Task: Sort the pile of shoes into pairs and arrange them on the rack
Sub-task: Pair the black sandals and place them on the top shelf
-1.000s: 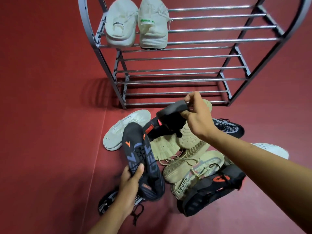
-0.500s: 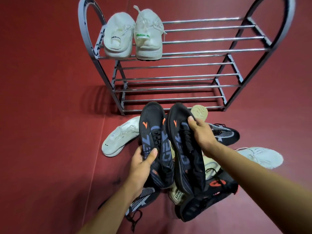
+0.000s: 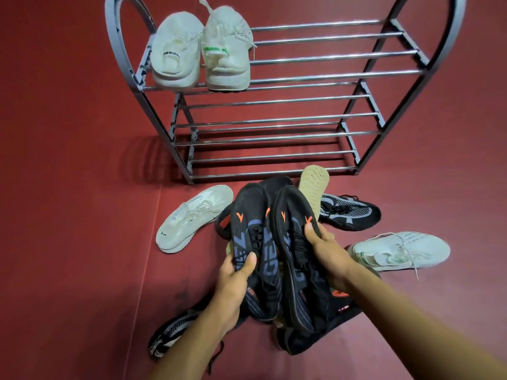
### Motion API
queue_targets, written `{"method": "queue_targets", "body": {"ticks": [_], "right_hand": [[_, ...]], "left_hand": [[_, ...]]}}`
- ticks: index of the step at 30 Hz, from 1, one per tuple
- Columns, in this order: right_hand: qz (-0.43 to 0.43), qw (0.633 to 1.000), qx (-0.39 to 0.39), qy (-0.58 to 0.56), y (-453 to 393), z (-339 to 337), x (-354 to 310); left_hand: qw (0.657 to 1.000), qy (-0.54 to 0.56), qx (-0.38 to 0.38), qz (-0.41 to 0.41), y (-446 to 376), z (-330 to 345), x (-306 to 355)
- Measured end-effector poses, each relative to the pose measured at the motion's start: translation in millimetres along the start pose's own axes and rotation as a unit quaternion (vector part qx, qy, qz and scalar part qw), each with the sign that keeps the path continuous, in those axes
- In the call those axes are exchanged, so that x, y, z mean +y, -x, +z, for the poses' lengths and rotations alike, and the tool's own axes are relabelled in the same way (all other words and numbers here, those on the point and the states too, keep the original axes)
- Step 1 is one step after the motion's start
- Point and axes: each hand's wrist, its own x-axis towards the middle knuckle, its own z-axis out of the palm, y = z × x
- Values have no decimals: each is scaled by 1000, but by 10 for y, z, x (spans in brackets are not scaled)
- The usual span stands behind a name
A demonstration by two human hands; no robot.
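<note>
My left hand (image 3: 233,281) grips a black shoe with blue lettering and orange marks (image 3: 251,237). Its matching black shoe (image 3: 290,242) is held in my right hand (image 3: 326,253). Both are held side by side, toes pointing away, above the pile on the floor. A grey metal rack (image 3: 301,75) stands behind, with two white shoes (image 3: 175,50) (image 3: 226,48) on the left end of its top shelf. The pile under my hands is partly hidden.
On the red floor lie a white sneaker (image 3: 192,220) at left, a beige sole (image 3: 312,185), a black-grey mesh shoe (image 3: 348,212), a pale green-white sneaker (image 3: 400,250) at right, another mesh shoe (image 3: 167,335) and a black shoe with red logo (image 3: 329,325) near me.
My right hand pulled the second black shoe out of the pile and brought it beside the one in my left hand. Both shoes now sit level, side by side.
</note>
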Motion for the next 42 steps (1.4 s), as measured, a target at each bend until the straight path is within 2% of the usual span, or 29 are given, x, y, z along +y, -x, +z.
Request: {"method": "queue_targets", "body": {"ticks": [3,5,7,11,15,17,19,22,25,31,35,42], "right_hand": [[24,997,14,67,92,8,-133],[45,999,1,7,185,2,-334],[50,996,-66,-28,340,-4,-559],[-66,991,-102,-53,462,-116,-1007],[-147,973,-175,13,667,-196,-1457],[-188,972,-139,30,713,-219,-1730],[-235,968,-69,63,718,-224,-1996],[-281,956,-22,79,664,-244,-2331],[-282,959,-23,21,594,-378,-2598],[-189,978,-67,-54,349,-557,-2917],[-166,981,-55,-88,171,-561,-2997],[-167,977,-80,-101,69,-495,-3106]], "left_hand": [[1000,2,6,2,53,81,62],[1000,2,8,11,68,154,186],[1000,2,5,30,74,236,390],[995,-17,-25,91,104,460,961],[987,-53,-18,153,85,651,1456],[986,-41,-22,159,95,790,1671],[987,-34,-32,151,129,979,1875],[989,4,-56,137,137,1243,2145],[986,18,-78,147,62,1381,2359],[981,23,-92,167,-251,1616,2714],[986,22,-56,158,-534,1649,2754],[988,13,-19,155,-700,1766,2844]]}}
